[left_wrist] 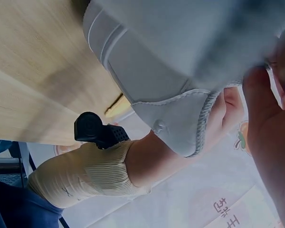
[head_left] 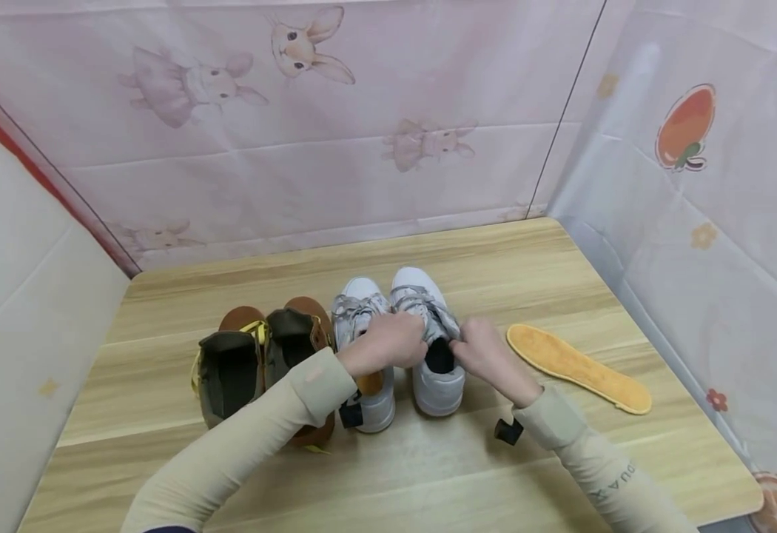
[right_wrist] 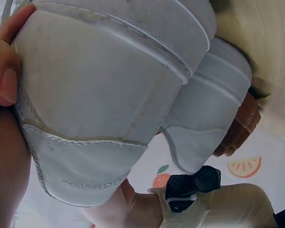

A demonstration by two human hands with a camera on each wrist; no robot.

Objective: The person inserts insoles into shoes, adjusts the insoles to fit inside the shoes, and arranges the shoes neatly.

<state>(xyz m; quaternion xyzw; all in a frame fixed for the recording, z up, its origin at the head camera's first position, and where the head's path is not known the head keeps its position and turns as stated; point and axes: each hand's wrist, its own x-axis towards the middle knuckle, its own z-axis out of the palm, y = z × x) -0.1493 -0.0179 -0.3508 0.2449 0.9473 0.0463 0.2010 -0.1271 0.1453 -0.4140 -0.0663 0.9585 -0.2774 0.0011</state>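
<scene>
Two white sneakers with grey laces stand side by side, toes pointing away. My left hand (head_left: 394, 342) has curled fingers at the inner edge of the right-hand sneaker's (head_left: 439, 392) opening. On its outer edge, my right hand (head_left: 485, 348) pinches the collar; its fingertips (right_wrist: 8, 85) show at the rim of the white upper (right_wrist: 95, 76) in the right wrist view. The dark inside of this shoe shows between the hands. Partly behind my left forearm is the left-hand sneaker (head_left: 360, 289), with an orange insole (head_left: 370, 382) visible in its opening.
A loose orange insole (head_left: 578, 368) lies flat on the wooden table (head_left: 428, 474) right of my right hand. Brown shoes (head_left: 231, 370) with dark linings and yellow laces stand at the left, partly covered by my left sleeve. Printed curtains (head_left: 335, 178) border the table's back and sides.
</scene>
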